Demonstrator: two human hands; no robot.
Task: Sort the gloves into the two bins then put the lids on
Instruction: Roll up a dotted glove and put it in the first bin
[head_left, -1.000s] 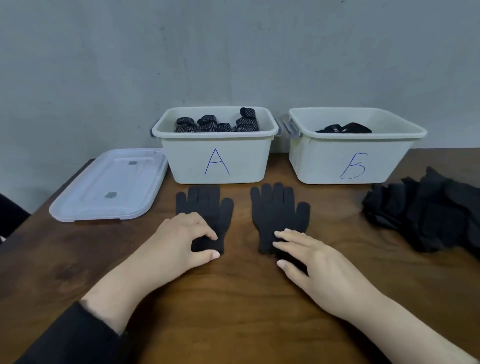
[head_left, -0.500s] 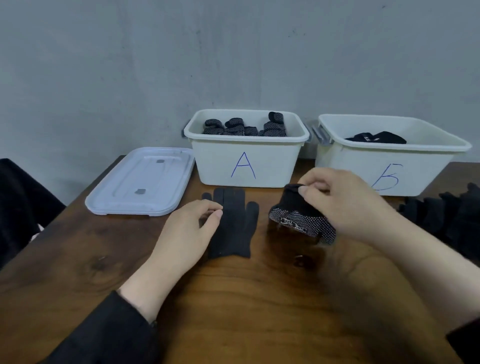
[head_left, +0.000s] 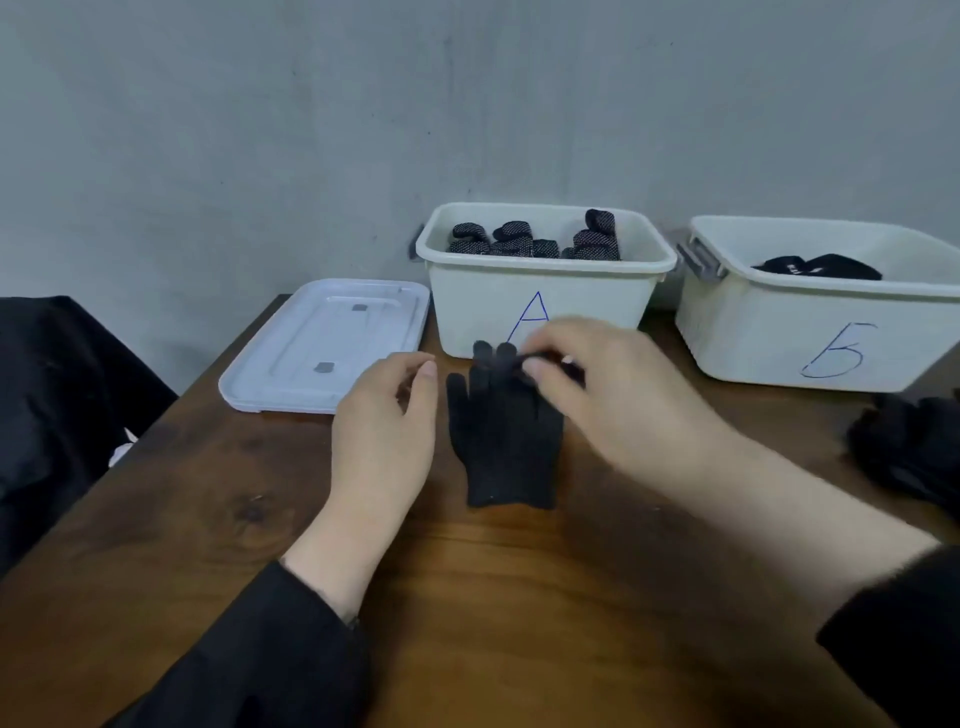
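At the centre of the frame we see a black glove (head_left: 506, 447) lying flat on the wooden table (head_left: 519, 597), cuff toward the bottom and fingers pointing up toward the bins. The right hand (head_left: 618, 395) reaches in from the lower right and pinches the glove's fingertips between thumb and forefinger. The left hand (head_left: 387, 431) sits just left of the glove, fingers loosely curled, holding nothing and not touching the fabric.

Above the glove, at upper centre, stands the white bin marked A (head_left: 540, 306), with rolled dotted gloves (head_left: 535, 241) inside it. To the right, at the frame's edge, stands the white bin marked B (head_left: 821, 338), with a dark plain bundle (head_left: 821, 266) in it. The two bins stand close together; both are without lids.

A white lid (head_left: 324, 345) lies flat on the table to the left of bin A, just beside it. At the right edge, below bin B, a heap of black gloves (head_left: 914, 447) rests on the table. Dark cloth (head_left: 62, 395) fills the left edge.
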